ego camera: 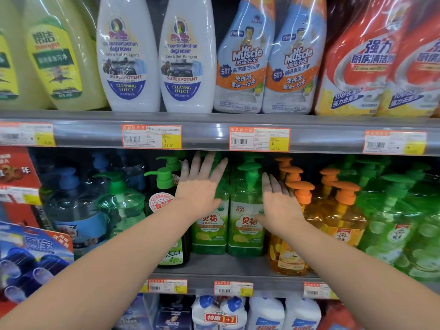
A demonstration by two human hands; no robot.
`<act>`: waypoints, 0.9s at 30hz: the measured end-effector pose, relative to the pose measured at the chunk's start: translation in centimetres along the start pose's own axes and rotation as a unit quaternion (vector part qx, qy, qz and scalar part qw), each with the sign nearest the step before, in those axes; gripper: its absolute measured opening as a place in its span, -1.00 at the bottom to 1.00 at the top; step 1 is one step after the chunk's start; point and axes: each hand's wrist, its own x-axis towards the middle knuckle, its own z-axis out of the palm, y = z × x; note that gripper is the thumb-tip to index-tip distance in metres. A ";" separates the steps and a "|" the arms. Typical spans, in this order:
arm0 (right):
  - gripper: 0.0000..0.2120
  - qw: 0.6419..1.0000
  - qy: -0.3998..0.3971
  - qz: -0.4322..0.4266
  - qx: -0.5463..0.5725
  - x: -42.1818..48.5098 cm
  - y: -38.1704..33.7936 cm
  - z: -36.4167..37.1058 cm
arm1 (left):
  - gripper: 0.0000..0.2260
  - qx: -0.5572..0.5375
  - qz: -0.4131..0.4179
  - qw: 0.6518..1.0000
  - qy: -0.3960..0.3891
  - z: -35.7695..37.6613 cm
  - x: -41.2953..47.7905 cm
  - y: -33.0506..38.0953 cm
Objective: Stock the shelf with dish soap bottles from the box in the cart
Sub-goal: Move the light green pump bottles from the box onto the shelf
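Fully open grips [200, 189] [281, 206] on green bottles [246, 225]

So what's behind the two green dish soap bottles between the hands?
More green pump tops show behind the green dish soap bottles. The bodies under them are covered, partly by the left hand.

On the grey metal shelf [214, 266], two green plastic pump bottles of dish soap [245, 231] stand side by side. The left hand [198, 189] lies before the left one; the right hand [281, 206] before orange plastic pump bottles [342, 225] just to their right. One shelf above stand white plastic degreaser bottles [128, 55].
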 end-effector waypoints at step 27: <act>-0.32 0.948 -0.157 -0.272 -0.055 -13.3 -15.9 1.0 | -0.39 -0.018 -0.170 0.960 -0.222 0.7 -28.1 -7.2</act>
